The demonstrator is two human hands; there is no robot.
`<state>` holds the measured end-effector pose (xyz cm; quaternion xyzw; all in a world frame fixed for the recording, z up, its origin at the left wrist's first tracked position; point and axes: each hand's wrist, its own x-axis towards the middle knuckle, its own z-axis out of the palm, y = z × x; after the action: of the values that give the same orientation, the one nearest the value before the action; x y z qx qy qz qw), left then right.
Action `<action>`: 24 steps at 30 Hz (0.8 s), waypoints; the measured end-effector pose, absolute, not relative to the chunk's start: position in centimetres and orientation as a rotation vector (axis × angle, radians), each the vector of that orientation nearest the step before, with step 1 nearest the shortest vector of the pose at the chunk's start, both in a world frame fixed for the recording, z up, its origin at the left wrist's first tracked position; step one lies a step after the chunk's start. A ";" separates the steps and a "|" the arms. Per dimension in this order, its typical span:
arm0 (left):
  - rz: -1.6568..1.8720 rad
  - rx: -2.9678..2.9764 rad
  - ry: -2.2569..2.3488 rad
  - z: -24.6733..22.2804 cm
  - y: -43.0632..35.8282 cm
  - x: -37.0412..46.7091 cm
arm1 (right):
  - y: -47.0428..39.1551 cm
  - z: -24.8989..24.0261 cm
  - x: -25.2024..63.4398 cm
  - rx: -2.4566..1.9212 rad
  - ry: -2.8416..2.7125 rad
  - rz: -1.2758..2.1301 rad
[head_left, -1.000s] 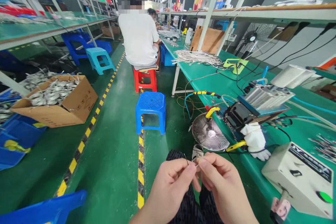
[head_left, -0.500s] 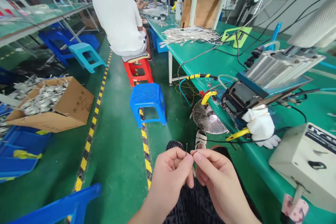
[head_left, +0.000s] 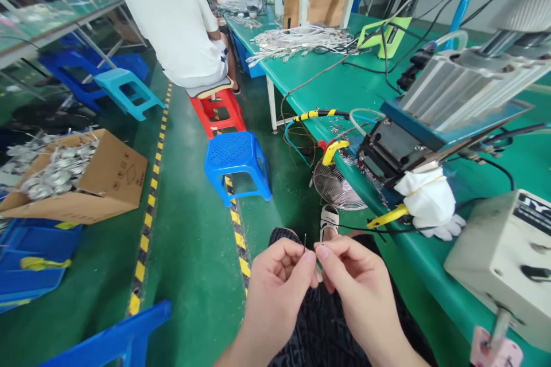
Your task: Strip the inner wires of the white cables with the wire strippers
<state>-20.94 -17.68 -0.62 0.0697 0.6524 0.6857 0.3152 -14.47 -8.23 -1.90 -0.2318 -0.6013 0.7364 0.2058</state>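
Observation:
Low over my lap, my left hand (head_left: 282,281) pinches a thin dark wire (head_left: 305,242) between thumb and forefinger, its short end standing upright above the fingertips. Close beside it, my right hand (head_left: 355,284) is closed in a pinch too, thumb against forefinger. Whatever lies between those right fingertips is too small to make out. The fingertips of both hands nearly touch. Beneath them are dark patterned trousers (head_left: 321,327).
On the right, a green bench (head_left: 310,83) carries a metal press (head_left: 443,120), white gloves (head_left: 428,200), a control box (head_left: 499,264) and white cables (head_left: 301,43). A blue stool (head_left: 236,155), fan (head_left: 338,186) and carton of cables (head_left: 116,175) stand on the floor. A person (head_left: 172,17) sits ahead.
The camera view has shifted slightly, so the bench and press sit a little differently in it. Both hands keep almost the same pinch, with the wire end still upright.

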 end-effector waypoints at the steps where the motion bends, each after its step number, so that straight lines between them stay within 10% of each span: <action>1: 1.807 0.205 1.740 -0.6 -17.6 -20.9 | -8.1 -2.0 -14.4 -0.614 -1.761 1.932; 4: 1.795 0.269 1.805 -0.8 -17.4 -20.9 | -7.7 -2.3 -14.3 -0.588 -1.857 1.752; 11: 1.629 0.348 1.688 -1.1 -17.9 -21.6 | -6.6 -2.1 -15.0 -0.826 -1.046 2.684; 24: 1.682 0.359 1.708 -1.6 -17.8 -22.0 | -6.4 -2.6 -15.0 -0.892 -1.340 2.426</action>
<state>-22.02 -17.85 -1.58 0.1386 0.6598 0.6497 0.3511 -15.00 -6.36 -2.62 -0.3044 -0.4573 0.8276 0.1149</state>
